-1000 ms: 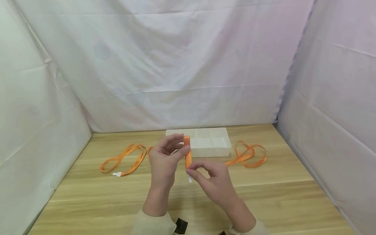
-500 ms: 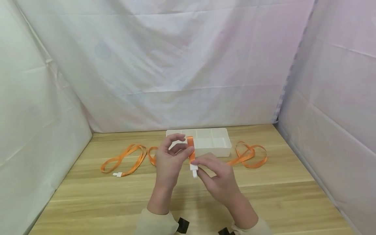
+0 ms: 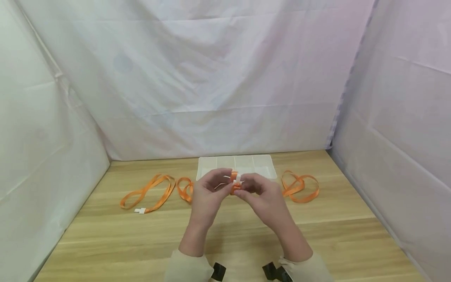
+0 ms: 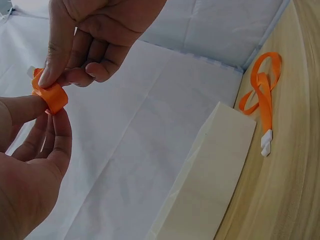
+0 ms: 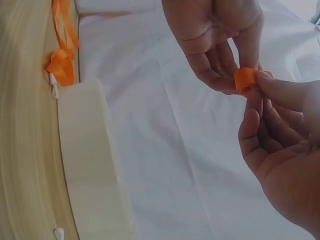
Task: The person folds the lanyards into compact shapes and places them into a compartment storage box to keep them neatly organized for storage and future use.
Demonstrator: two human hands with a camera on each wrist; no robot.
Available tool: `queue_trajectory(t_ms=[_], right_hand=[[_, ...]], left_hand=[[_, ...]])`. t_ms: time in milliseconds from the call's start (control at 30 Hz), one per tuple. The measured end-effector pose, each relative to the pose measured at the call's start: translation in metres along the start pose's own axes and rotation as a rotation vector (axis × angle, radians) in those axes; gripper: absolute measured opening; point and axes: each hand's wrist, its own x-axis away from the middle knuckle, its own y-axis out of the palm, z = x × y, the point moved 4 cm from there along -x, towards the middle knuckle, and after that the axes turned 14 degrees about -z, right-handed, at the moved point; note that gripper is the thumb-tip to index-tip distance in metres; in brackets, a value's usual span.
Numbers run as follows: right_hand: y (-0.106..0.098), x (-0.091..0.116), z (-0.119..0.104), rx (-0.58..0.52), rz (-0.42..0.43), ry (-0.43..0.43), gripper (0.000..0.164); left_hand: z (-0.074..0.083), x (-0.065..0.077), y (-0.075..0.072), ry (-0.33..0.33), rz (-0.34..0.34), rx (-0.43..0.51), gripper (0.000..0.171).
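Note:
Both hands hold an orange lanyard (image 3: 234, 188) between them, raised in front of the white box. Its ribbon is wound into a small flat coil (image 4: 56, 97), and a white plastic clip (image 3: 238, 178) shows at its right side in the head view. My left hand (image 3: 208, 196) pinches the coil between thumb and fingers. From the other side, the thumb and fingers of my right hand (image 3: 266, 197) also pinch it. In the right wrist view the coil (image 5: 245, 80) is partly covered by fingertips.
Behind the hands stands a white compartment box (image 3: 262, 166). More orange lanyards lie on the wooden table: a looped one (image 3: 165, 196) with a white clip (image 3: 140, 210) at left, a smaller bundle (image 3: 184, 192) beside it, and another (image 3: 304, 196) at right. White cloth (image 3: 225, 78) encloses the table.
The upright orange strip with its white clip pointing down has become a compact coil, the clip now up between the hands. My right hand has moved up, level with the left.

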Motion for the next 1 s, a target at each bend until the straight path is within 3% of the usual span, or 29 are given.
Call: queue_trajectory(t_ms=[167, 267, 633, 1000], right_hand=[[-0.003, -0.003, 0.002, -0.052, -0.035, 0.144, 0.040], [-0.005, -0.004, 0.003, -0.062, -0.051, 0.188, 0.043], [-0.010, -0.004, 0.010, -0.120, -0.117, 0.335, 0.022], [-0.014, -0.002, 0.016, -0.175, -0.113, 0.396, 0.016]], left_hand=[[-0.002, 0.000, -0.001, -0.005, -0.058, -0.009, 0.028], [-0.004, -0.001, -0.001, -0.005, -0.092, -0.021, 0.027], [-0.006, 0.000, 0.000, -0.042, -0.208, -0.116, 0.024], [-0.011, -0.003, -0.001, -0.080, -0.194, -0.124, 0.022]])
